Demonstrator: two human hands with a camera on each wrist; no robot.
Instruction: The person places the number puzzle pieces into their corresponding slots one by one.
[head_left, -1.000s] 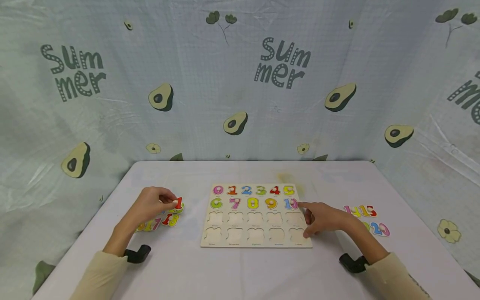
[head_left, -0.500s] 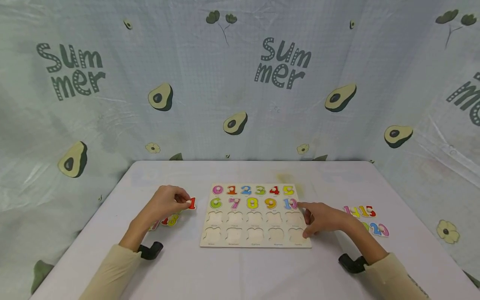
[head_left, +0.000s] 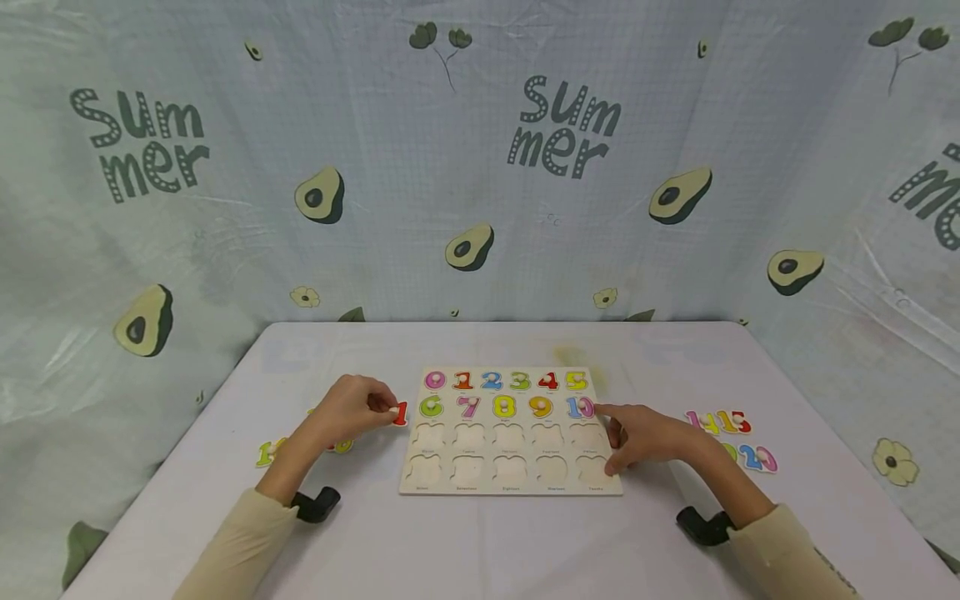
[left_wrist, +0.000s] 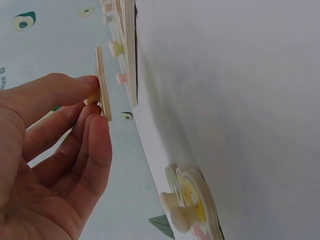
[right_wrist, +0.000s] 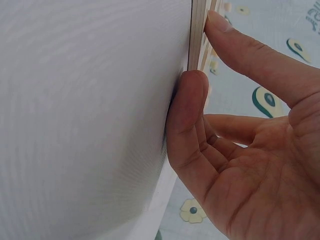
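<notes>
Thumb and fingers of my left hand point(head_left: 352, 410) pinch a puzzle piece with a red 1 point(head_left: 401, 413), just off the left edge of the wooden number puzzle board point(head_left: 448, 467). In the left wrist view the piece point(left_wrist: 102, 82) is edge-on, held above the table by its knob. My right hand point(head_left: 647, 435) holds the board's right side. The right wrist view has its thumb on the upper face of the board point(right_wrist: 197, 35) and curled fingers against the edge. Numbers 0 to 10 fill the board's two upper rows; the two lower rows show bare recesses.
Several number pieces point(head_left: 342, 447) lie on the table behind my left forearm, partly hidden. To the right lie more pieces, among them a 15 point(head_left: 733, 422) and a 20 point(head_left: 758, 458). A printed curtain point(head_left: 480, 167) stands behind the table.
My left hand has carried the red piece rightward from the left pile to beside the board. My right hand has kept its place on the board.
</notes>
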